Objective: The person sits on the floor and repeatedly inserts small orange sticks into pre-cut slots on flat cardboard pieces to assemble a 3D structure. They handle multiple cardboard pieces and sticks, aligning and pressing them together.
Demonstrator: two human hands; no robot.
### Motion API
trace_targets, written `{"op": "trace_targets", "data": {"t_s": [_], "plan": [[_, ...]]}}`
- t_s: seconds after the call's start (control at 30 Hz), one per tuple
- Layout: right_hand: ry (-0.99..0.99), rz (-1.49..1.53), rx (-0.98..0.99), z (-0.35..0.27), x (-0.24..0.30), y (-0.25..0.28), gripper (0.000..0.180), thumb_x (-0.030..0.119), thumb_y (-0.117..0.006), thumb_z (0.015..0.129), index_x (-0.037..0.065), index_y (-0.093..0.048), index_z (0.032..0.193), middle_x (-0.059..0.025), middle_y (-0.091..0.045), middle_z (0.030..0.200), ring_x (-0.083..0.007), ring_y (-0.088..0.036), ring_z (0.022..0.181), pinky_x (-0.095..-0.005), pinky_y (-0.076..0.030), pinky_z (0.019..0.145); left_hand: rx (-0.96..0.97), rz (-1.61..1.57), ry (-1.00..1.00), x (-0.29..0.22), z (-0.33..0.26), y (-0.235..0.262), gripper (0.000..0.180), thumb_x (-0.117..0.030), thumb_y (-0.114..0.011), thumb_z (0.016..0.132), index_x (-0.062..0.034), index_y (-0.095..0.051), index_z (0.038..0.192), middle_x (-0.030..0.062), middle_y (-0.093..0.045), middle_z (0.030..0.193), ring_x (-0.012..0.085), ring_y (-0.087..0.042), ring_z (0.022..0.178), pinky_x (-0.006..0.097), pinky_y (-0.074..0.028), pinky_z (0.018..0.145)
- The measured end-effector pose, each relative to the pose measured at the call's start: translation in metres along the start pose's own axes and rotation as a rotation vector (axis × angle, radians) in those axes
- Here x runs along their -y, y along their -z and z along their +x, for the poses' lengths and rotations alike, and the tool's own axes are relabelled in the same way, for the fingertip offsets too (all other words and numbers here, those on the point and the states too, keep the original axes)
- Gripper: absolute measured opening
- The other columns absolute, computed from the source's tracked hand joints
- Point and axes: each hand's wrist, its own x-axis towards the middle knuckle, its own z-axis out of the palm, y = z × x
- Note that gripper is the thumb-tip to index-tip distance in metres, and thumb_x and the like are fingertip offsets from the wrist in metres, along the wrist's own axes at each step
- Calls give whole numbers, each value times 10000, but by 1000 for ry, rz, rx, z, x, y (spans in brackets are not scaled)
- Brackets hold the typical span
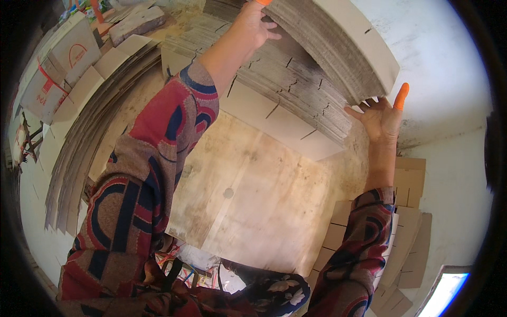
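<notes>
I've got a thick stack point(322, 47) of flat cardboard sheets up in front of me, grey-brown, the edges fanned into fine ribbed layers, the top face pale and smooth with short slots cut in. It curves in the lens, but the sheets are flat and stiff.

Below it lies a second pile point(274, 90), same ribbed edges, with little notches showing along the layers and a pale slotted sheet sticking out at the bottom. Under that is the worktop point(248, 185), a worn, stained board with a small round hole in the middle. Off beyond my left sleeve more sheets point(84, 137) run in a long slanting row, and printed cartons point(58, 63) sit past them. Down by my right sleeve, flat brown pieces point(406, 222) lie overlapping on the floor.

Left hand point(253, 26): fingers loosely curled, spread a little, resting against the near side of the stack high up; an orange cot caps one fingertip. Right hand point(383, 116): palm turned up, fingers splayed wide, tips touching the stack's lower corner, with an orange cot on the one finger that points straight up. The stack sits between my two hands, tilted, above the pile.
</notes>
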Motion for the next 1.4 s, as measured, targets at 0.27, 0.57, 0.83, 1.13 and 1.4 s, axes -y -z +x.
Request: {"op": "trace_targets", "data": {"t_s": [0.27, 0.57, 0.83, 1.13, 1.4], "plan": [[160, -462, -120, 53, -21, 21, 706, 360, -657, 853, -6, -361, 1379, -168, -447, 1333, -285, -450, 1196, -538, -398, 910, -76, -217, -119, 35, -13, 17, 612, -283, -735, 768, -33, -468, 1259, 118, -530, 1249, 293, -481, 1169, 446, -384, 1000], [405, -415, -168, -27, -21, -20, 522, -12, -662, 812, 4, -485, 1303, -120, -622, 1074, -182, -615, 953, -284, -492, 826, 7, -296, -207, 35, -53, 27, 528, -256, -714, 791, -45, -508, 1229, 82, -571, 1223, 247, -522, 1139, 422, -425, 977], [562, -788, -206, -105, 2, -9, 549, 58, -704, 795, -30, -487, 1292, -179, -560, 1222, -216, -597, 1026, -320, -490, 910, -94, -345, -109, 38, -147, -7, 403, -160, -692, 804, -65, -562, 1174, 58, -599, 1121, 187, -553, 1041, 326, -441, 915], [478, -1181, -211, -137, -138, 122, 757, 176, -806, 711, 1, -433, 1346, -225, -443, 1367, -335, -409, 1285, -402, -415, 1004, -393, 364, 715, 108, -249, 65, 397, -409, -625, 859, -13, -638, 855, 120, -648, 733, 209, -645, 615, 312, -538, 590], [601, -1433, -480, -170, -152, 107, 510, 154, -709, 807, -5, -516, 1252, -238, -501, 1297, -372, -451, 1234, -420, -412, 982, -91, 763, 215, 47, -235, 58, 197, -207, -708, 805, -20, -648, 821, 60, -632, 668, 111, -591, 548, 230, -461, 491]]}}
